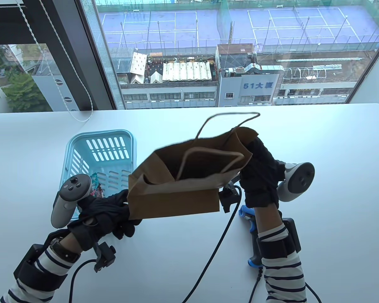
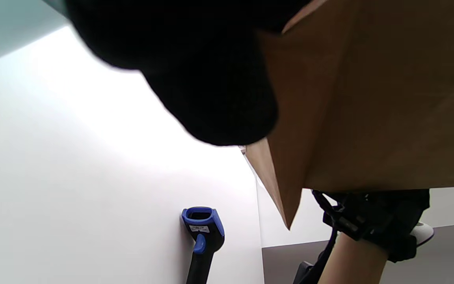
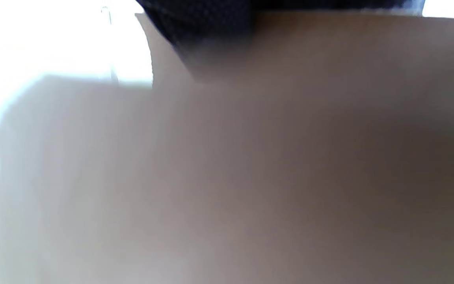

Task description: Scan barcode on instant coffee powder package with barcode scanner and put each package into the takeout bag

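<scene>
Bag: brown paper bag [image 1: 183, 176] held off the table at centre frame, tilted, mouth open toward the top, handles loose.
Left hand [image 1: 110, 214]: lower left — fingers curled round the bag's bottom corner.
Right hand [image 1: 260, 176]: right of centre, gripping the bag's upper side edge.
Scanner: blue-and-black scanner [image 2: 202, 240] lying on the white table [image 1: 334, 164], lower right, partly under the right forearm.
Coffee: packet [image 1: 96, 186] in the light-blue basket [image 1: 82, 148], left of the bag — mostly hidden.

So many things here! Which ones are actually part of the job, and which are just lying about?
Part of the job:
paper bag, held by left hand and right hand
barcode scanner
packages in the blue basket

Just lying about:
blind cord
black cable
</scene>
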Demonstrator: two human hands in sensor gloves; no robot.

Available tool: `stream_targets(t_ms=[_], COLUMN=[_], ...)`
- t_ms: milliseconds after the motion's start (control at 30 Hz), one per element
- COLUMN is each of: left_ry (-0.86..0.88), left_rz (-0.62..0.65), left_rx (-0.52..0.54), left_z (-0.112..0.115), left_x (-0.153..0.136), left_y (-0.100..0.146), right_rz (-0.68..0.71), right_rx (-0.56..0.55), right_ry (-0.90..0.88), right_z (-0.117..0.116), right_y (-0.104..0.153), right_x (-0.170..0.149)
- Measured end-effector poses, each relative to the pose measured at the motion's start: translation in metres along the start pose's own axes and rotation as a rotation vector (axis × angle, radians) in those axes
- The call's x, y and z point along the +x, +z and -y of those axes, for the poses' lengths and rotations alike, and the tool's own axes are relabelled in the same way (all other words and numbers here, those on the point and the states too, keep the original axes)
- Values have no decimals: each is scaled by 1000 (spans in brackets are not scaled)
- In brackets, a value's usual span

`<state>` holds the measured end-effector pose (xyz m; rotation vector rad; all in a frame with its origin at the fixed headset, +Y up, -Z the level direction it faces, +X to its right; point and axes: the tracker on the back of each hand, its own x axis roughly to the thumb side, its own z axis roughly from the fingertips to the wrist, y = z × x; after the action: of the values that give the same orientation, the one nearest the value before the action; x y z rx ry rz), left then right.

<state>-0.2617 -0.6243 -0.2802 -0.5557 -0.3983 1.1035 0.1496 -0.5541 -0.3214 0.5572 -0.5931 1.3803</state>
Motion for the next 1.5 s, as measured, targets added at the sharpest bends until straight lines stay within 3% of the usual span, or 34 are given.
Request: stream_targets(t_ms=[33,100,200,533,667,800,867,933,1033,1167,1233,1500], left_ry=[-60,-207,-309,-673,-810,-770,-673,-576,-627,-723,-813,-1104], left_rz=[-2,-6,6,90,96,153,221,253,236,80,1,-213], left_rx=[3,-13,-19,112,191,118,63,121,272,267,279,308], left_z=[1,7,16,49,35,6,-7,-18,-26,-30,-30,-18], left_x=[2,6,9,19,42,79,93,101,101,86,80,77], left_y=[3,6,12,23,33,42,35,17,-7,-35,-46,-73], right_rz=[-30,-6,-42,-110,-238,-207,-215,-252,-295,-336,-350,-364], right_rx=[50,27,99,-59,36,32,44,65,151,196,157,195], right_ry=[-4,43,51,131,-30,70,86,43,73,122,101,233], right_z=[2,9,15,23,21,19,16,9,-1,-9,-13,-24], right_y=[-1,-4,-4,27,30,25,19,11,2,-1,1,1], right_x=[0,1,1,-23,-29,-29,-36,-49,-70,-102,-117,-143])
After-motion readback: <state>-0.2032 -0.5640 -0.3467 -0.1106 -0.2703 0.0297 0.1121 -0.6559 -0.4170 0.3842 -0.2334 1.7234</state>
